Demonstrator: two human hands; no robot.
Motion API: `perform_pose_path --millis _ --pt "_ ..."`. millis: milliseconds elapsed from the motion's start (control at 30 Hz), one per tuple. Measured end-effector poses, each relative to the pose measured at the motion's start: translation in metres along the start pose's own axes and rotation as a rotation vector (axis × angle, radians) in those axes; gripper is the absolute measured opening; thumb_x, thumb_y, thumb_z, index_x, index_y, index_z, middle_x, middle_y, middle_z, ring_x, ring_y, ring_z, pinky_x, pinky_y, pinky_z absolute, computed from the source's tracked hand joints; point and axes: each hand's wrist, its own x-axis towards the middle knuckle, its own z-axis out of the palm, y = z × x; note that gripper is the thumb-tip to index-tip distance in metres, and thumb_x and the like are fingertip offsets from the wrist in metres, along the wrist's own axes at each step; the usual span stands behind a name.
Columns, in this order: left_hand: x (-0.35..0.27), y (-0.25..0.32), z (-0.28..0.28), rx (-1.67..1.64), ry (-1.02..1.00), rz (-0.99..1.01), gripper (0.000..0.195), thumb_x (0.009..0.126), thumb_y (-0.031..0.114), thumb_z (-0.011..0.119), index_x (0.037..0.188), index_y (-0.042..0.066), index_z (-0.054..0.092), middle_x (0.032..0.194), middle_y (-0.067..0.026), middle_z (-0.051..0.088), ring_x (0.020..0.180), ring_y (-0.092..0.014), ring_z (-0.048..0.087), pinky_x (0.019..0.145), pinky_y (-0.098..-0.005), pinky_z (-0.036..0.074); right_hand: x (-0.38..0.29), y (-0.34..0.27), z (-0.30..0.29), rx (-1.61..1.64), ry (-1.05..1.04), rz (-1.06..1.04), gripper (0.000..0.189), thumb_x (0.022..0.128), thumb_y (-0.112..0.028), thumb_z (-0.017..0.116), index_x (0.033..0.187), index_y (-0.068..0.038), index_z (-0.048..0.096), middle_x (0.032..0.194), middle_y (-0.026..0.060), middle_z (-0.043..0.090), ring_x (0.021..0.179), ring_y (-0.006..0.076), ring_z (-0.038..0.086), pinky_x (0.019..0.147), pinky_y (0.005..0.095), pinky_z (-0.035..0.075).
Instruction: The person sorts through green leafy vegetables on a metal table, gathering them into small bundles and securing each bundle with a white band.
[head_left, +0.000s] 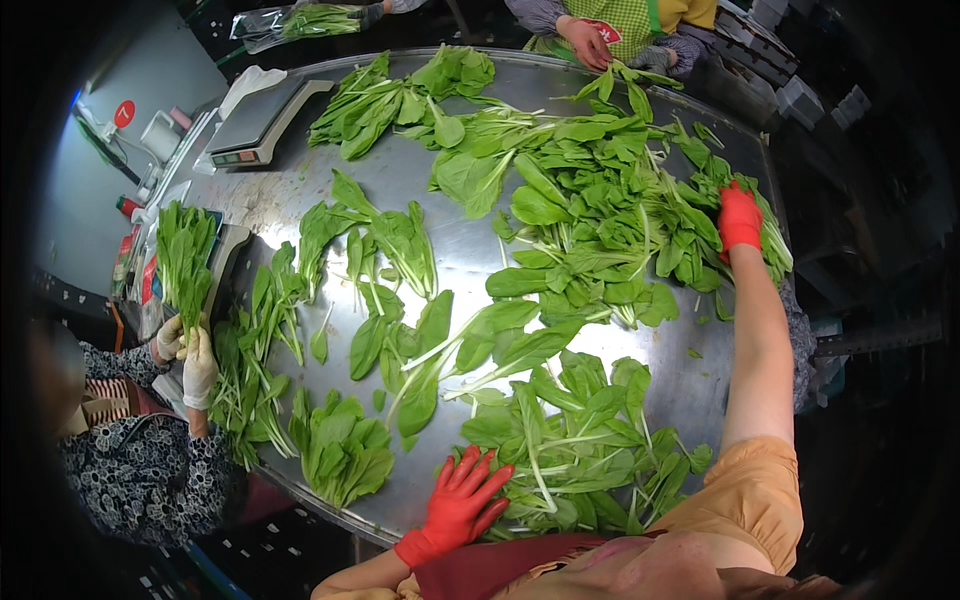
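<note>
My left hand (466, 501), in a red rubber glove, rests at the table's near edge with its fingers spread. Its fingertips touch the left side of a loose heap of leafy greens (574, 442) with pale stems. Far to the right, my right hand (741, 219), gloved in red too, reaches into more leafy greens (769, 232) at the table's right edge. Leaves partly hide its fingers, so whether they close on a stem cannot be told. Left of that hand spreads a large pile of greens (607, 202). A small bunch (345, 450) lies left of my left hand.
Below everything is a metal table (465, 259). A weighing scale (262, 120) stands at the back left; a second scale (227, 259) is below it. On the left, a co-worker's gloved hands (191, 356) hold a bunch upright. Another co-worker's hand (585, 43) is at the far edge.
</note>
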Motion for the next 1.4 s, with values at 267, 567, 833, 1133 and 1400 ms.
perform_pose_path --millis 267,567,833,1133,1400 --pt "-0.002 -0.011 -0.001 -0.341 0.185 0.031 0.055 0.084 0.031 0.064 0.133 0.013 0.048 0.14 -0.0162 0.042 0.132 -0.039 0.034 0.104 -0.0564 0.027 -0.046 0.06 -0.089 0.582 0.179 -0.552 0.041 0.09 0.001 0.048 0.131 -0.004 0.052 0.131 0.012 0.054 0.119 0.0219 0.052 0.101 0.0302 0.039" --pt "0.079 0.009 0.007 -0.188 0.088 0.066 0.064 0.085 0.045 0.058 0.139 0.015 0.041 0.145 -0.0183 0.036 0.137 -0.039 0.026 0.108 -0.0598 0.018 -0.279 -0.021 -0.106 1.272 -0.149 -0.677 0.044 0.089 -0.004 0.051 0.134 -0.004 0.048 0.134 0.0127 0.051 0.122 0.0235 0.05 0.104 0.038 0.038" --pt "0.067 0.06 0.05 -0.152 -0.074 0.49 0.061 0.087 0.041 0.054 0.139 0.013 0.039 0.142 -0.0162 0.038 0.133 -0.035 0.033 0.108 -0.0517 0.025 -0.443 -0.11 0.01 -0.012 -0.253 -1.036 0.055 0.071 -0.008 0.062 0.125 -0.016 0.056 0.146 0.0116 0.036 0.14 0.0325 0.023 0.112 0.0569 0.011" --pt "0.042 0.04 0.023 -0.284 -0.048 0.402 0.052 0.089 0.035 0.056 0.136 0.016 0.043 0.142 -0.0106 0.038 0.133 -0.034 0.031 0.106 -0.052 0.028 -0.468 -0.025 -0.085 0.551 -0.777 -0.788 0.043 0.087 -0.024 0.058 0.127 -0.01 0.054 0.139 0.0176 0.042 0.135 0.0341 0.031 0.11 0.0535 0.02" --pt "-0.006 0.036 0.006 -0.028 -0.072 0.278 0.06 0.082 0.038 0.063 0.136 0.02 0.045 0.148 -0.0101 0.031 0.139 -0.04 0.019 0.104 -0.0634 0.023 -0.484 0.078 -0.111 -0.177 -0.636 -0.774 0.043 0.078 -0.024 0.064 0.12 -0.019 0.061 0.135 0.0074 0.05 0.135 0.0269 0.034 0.111 0.0565 0.015"
